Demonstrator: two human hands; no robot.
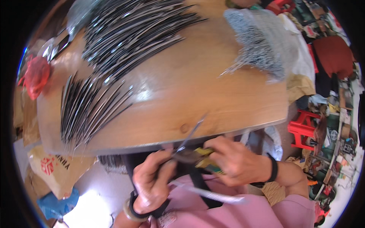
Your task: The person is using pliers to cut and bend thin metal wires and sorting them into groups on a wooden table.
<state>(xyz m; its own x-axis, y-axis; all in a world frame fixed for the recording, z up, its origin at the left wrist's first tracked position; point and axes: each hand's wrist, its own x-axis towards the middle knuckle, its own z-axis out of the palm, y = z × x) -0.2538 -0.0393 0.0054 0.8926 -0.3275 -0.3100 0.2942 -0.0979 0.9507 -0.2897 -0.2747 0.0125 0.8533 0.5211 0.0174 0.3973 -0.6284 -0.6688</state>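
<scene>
My left hand (154, 178) is closed near the table's front edge, fingers pinched around a thin strip. One grey length of the strip (194, 130) slants up over the table edge. A pale, blurred strip (209, 193) runs from below the same hand across my lap; whether it is the same piece I cannot tell. My right hand (237, 159) is wrapped round pliers with yellow and green handles (207, 160). The pliers' dark head (186, 155) meets the strip beside my left fingers. Motion blur hides the exact contact.
On the wooden table (213, 102) lie a large pile of dark strips (133, 32) and a smaller pile (89, 110). Thin grey pieces in clear plastic (260, 45) lie at the far right. A red bag (37, 76) sits left; a red stool (304, 129) stands right.
</scene>
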